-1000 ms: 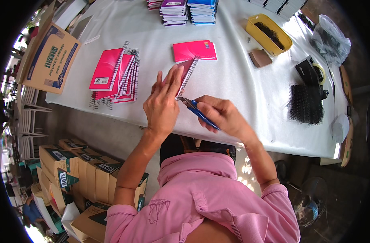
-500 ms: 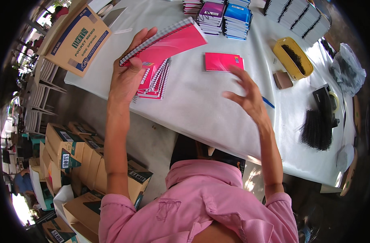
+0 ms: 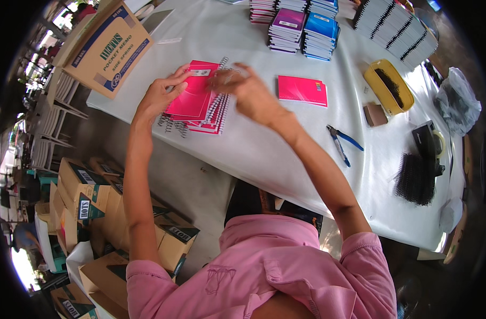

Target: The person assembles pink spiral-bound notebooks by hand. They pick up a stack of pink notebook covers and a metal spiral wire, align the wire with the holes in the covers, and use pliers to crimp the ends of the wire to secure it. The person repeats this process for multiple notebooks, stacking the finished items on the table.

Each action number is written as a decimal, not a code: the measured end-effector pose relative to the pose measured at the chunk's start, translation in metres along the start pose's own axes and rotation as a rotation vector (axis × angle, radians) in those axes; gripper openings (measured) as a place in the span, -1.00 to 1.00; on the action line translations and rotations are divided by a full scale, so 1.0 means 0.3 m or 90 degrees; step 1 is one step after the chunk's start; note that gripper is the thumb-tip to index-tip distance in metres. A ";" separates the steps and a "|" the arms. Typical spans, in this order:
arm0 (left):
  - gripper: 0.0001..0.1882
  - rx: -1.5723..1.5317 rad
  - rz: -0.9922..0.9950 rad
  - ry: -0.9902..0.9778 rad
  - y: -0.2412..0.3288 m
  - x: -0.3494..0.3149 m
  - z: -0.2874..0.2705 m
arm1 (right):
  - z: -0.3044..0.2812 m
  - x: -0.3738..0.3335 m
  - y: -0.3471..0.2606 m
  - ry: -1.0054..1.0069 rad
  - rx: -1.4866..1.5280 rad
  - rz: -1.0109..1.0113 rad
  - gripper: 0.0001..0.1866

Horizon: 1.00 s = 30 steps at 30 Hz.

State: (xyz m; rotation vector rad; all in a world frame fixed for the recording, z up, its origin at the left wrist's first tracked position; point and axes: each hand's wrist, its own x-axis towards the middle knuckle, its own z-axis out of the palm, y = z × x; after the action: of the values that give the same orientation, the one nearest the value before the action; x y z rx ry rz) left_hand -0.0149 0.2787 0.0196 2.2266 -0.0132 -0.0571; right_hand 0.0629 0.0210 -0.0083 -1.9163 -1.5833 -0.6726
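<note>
My left hand (image 3: 159, 97) is closed on the left edge of a pink notebook (image 3: 192, 101), its thumb and fingers against the cover. This notebook lies on a pile of pink spiral notebooks (image 3: 216, 119) near the table's front left edge. Loose coils stick out around the pile. At the notebook's right side is my right hand (image 3: 251, 95), smeared by motion, so its fingers and anything in them cannot be made out. Farther right, a flat pink notebook (image 3: 302, 91) lies apart on the white table (image 3: 269, 149).
Blue-handled pliers (image 3: 343, 142) lie right of centre. Beyond them are a brown block (image 3: 375, 115), a yellow tub (image 3: 402, 105) of black coils and a dark coil bundle (image 3: 414, 179). Purple (image 3: 285, 29) and blue notebooks (image 3: 320, 34) stand stacked behind. Cartons (image 3: 112, 50) flank the left.
My left hand has lowered a pink spiral notebook from the air onto the pile. My right hand has swung left from near the separate notebook, uncovering the pliers.
</note>
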 end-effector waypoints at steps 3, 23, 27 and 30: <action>-0.50 0.333 0.071 0.285 0.017 -0.017 0.048 | -0.098 -0.149 0.266 -0.071 0.054 0.315 -0.48; -0.09 -0.644 0.096 0.077 0.310 -0.003 0.786 | -0.319 -0.343 0.025 0.398 0.902 0.650 -0.71; -0.59 -0.649 0.058 0.020 0.255 -0.005 0.804 | -0.324 -0.439 -0.116 0.481 0.840 0.717 -0.65; -0.67 -0.582 0.131 -0.053 0.296 -0.028 0.719 | -0.432 -0.576 -0.091 0.410 0.709 0.636 -0.69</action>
State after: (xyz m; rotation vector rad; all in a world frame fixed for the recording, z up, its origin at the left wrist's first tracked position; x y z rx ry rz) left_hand -0.0323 0.0539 -0.0411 1.3001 -0.2176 -0.0323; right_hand 0.0018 -0.1866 -0.0313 -1.1512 -0.2779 0.0865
